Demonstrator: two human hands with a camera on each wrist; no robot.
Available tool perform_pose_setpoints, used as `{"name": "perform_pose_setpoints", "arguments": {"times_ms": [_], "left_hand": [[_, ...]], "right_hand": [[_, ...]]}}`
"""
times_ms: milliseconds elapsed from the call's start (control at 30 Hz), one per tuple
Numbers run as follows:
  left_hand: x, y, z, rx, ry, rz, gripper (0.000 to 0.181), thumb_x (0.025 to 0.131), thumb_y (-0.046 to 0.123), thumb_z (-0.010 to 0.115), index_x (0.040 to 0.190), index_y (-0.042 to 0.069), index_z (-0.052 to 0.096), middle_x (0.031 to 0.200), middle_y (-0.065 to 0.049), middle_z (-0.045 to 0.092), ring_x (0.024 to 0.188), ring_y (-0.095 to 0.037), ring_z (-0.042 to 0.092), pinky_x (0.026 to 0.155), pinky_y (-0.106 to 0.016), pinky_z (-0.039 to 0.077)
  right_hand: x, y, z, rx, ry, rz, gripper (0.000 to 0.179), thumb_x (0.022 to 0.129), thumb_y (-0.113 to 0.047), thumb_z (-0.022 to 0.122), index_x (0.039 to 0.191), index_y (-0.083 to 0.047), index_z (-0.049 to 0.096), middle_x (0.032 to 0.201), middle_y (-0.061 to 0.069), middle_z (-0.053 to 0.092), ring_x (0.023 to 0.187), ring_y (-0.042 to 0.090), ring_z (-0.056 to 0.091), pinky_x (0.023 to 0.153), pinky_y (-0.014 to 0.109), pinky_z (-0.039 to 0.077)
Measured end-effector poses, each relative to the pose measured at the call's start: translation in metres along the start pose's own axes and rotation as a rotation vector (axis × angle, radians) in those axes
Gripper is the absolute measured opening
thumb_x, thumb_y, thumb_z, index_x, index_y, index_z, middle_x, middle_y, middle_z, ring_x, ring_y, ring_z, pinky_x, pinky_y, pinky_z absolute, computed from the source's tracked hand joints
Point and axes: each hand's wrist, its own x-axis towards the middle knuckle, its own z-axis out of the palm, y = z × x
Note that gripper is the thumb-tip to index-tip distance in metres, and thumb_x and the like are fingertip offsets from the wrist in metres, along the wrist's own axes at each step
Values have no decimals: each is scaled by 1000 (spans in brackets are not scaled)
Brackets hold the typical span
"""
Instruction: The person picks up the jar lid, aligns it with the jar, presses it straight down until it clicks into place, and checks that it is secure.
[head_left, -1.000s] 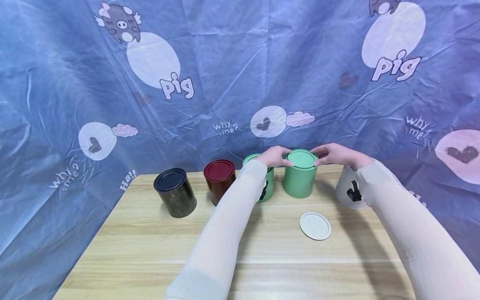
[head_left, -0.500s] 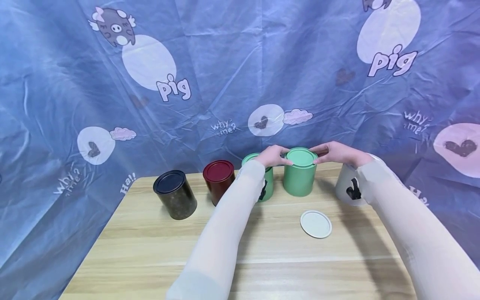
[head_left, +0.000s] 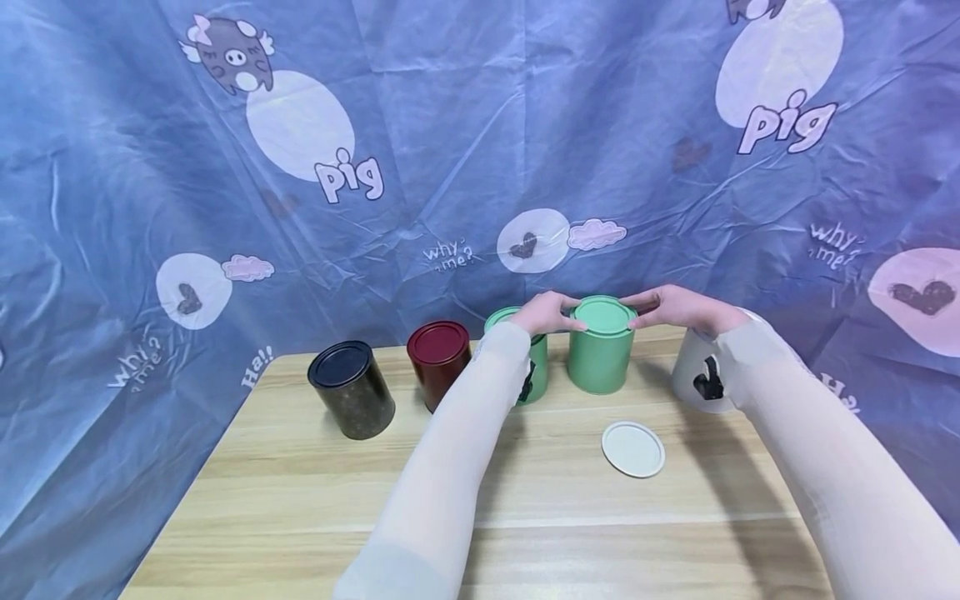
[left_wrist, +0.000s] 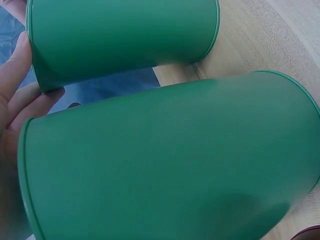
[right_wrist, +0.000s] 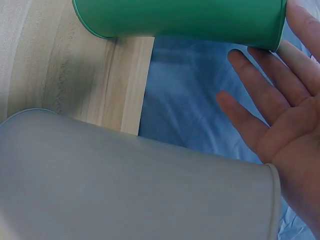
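Both hands are at the top rim of a green can [head_left: 600,367], which stands upright near the table's back edge with a green lid [head_left: 603,317] on top. My left hand [head_left: 545,313] holds the rim's left side, thumb toward the front and fingers behind. From the right, my right hand [head_left: 671,308] grips the same rim; in the right wrist view its outer fingers [right_wrist: 242,116] extend free of the can. A second green can [left_wrist: 165,165] stands close beside it, partly behind my left forearm. A grey-white can [right_wrist: 135,190] sits below my right wrist, its top mostly hidden.
A round white lid [head_left: 633,449] lies flat on the wooden table [head_left: 300,517] in front of the held can. To the left stand a dark red can [head_left: 438,346] and a black can [head_left: 352,400], both lidded. A blue printed cloth [head_left: 442,125] hangs behind the table.
The head view has shifted slightly. Both hands stay at the green can's rim, and the cans and white lid keep their places.
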Motion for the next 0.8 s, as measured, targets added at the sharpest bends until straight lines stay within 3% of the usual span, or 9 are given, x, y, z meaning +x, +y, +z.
{"name": "perform_pose_setpoints", "arguments": {"times_ms": [233,433,800], "left_hand": [[4,-5,3,11,-5,15,59,90,38,67,143,17,49,142,0,53,131,-17,50,108,-27,40],[3,-6,3,10,-17,21,59,91,38,66,143,17,49,143,0,53,132,-17,50,109,-27,40],[5,-7,2,3,-21,7,58,92,38,65,143,18,48,144,1,52,133,-15,48,109,-26,39]], "right_hand": [[-1,1,0,53,-20,1,64,88,-26,70,143,-3,45,140,22,49,135,43,40,110,61,29],[-3,0,1,58,-30,17,66,88,-29,71,144,-4,44,142,22,48,135,44,38,109,62,31],[0,-3,-1,21,-30,52,68,89,-32,70,144,-5,43,145,24,43,127,42,49,101,51,46]]}}
